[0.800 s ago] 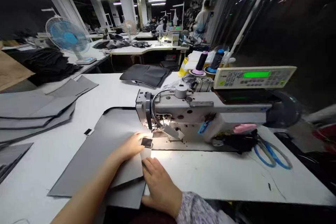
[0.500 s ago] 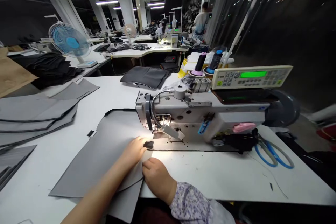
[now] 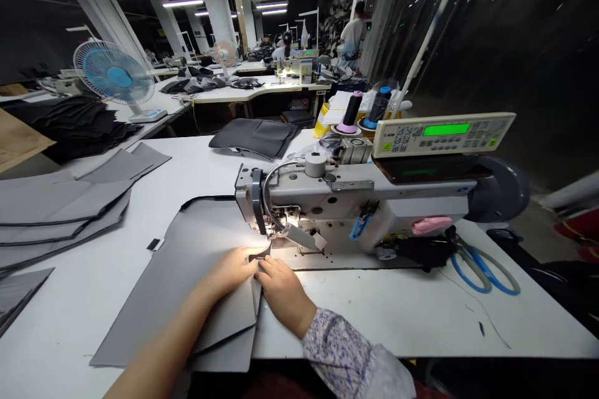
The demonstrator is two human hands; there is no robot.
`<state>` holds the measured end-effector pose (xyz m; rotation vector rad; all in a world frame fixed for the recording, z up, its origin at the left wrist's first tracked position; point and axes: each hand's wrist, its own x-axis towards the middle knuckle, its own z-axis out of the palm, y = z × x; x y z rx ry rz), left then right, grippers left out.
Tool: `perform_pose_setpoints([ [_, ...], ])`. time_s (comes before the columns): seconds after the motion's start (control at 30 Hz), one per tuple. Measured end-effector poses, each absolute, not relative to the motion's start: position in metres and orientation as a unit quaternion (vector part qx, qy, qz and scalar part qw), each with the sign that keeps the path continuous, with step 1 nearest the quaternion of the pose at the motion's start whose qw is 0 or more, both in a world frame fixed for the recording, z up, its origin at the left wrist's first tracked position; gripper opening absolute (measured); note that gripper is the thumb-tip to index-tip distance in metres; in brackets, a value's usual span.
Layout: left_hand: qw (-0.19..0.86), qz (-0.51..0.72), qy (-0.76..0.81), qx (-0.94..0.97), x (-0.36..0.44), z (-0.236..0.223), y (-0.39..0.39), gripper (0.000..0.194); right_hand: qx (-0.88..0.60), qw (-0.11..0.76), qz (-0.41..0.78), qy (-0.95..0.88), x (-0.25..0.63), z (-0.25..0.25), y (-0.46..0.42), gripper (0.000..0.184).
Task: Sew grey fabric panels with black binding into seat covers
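Note:
A large grey fabric panel (image 3: 182, 262) with dark edging lies on the white table, its right edge at the needle area of the sewing machine (image 3: 322, 199). Close in front of the presser foot is a small black fabric tab (image 3: 261, 254) on that edge. My left hand (image 3: 231, 271) rests on the panel, thumb and fingers closed at the tab's left end. From the right, my right hand (image 3: 283, 293) pinches the tab's near side; its fingertips partly cover it. Below my hands the panel's near part is folded and hangs toward the table edge.
Blue-handled scissors (image 3: 486, 268) lie to the machine's right. More grey panels (image 3: 60, 199) are stacked at left, and folded dark fabric (image 3: 255, 137) lies behind. Thread cones (image 3: 352, 113) stand beyond the machine. A fan (image 3: 116, 78) and a standing person (image 3: 353, 34) are farther back.
My right hand has moved up and forward from the panel's lower edge to the black tab. My left fingers have closed around the tab, and the panel's near part has shifted.

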<state>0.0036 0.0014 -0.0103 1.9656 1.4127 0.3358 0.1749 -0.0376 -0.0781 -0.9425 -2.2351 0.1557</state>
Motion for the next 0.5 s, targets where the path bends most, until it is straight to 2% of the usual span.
perform_pose_setpoints([
  [0.33,0.396,0.147,0.527,0.737,0.007,0.005,0.0,0.044,-0.362,0.356,0.1,-0.856,0.177,-0.071,-0.018,0.017],
  [0.5,0.383,0.147,0.519,0.75,0.006,-0.002,0.004,0.044,-0.355,0.358,0.115,-0.856,0.176,-0.064,-0.019,0.019],
])
